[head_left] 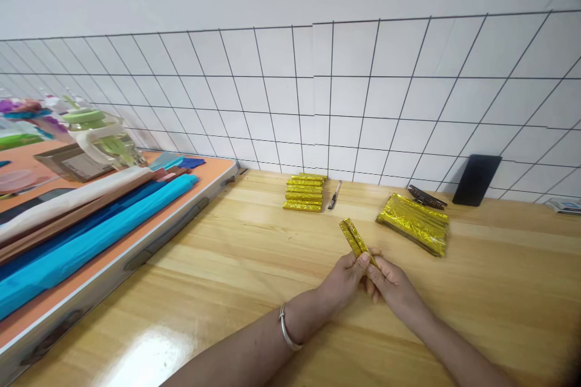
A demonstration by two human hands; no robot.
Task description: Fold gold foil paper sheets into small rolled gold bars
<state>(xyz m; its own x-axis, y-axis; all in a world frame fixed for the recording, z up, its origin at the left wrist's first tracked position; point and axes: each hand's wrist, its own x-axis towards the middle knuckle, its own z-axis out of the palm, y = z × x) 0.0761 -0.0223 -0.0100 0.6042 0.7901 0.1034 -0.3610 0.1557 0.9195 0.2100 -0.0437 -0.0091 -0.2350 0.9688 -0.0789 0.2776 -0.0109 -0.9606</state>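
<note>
A narrow folded strip of shiny gold foil [352,235] is pinched between both hands above the wooden table, its free end pointing up and left. My left hand [347,275], with a silver bangle [287,329] on the wrist, holds the strip with the thumb on top. Close against it, my right hand [385,276] grips the strip's lower end. Farther back lies a row of several folded gold strips [303,193], with a pen [334,195] to its right. On the right rests a stack of flat gold foil pieces [414,224].
Behind the foil stack is a dark hair clip [426,197]. A black phone [476,179] leans against the tiled wall. At the left, a raised orange surface [218,170] bears rolled blue paper [100,239], a cardboard box [72,161] and a green-lidded bottle [102,133].
</note>
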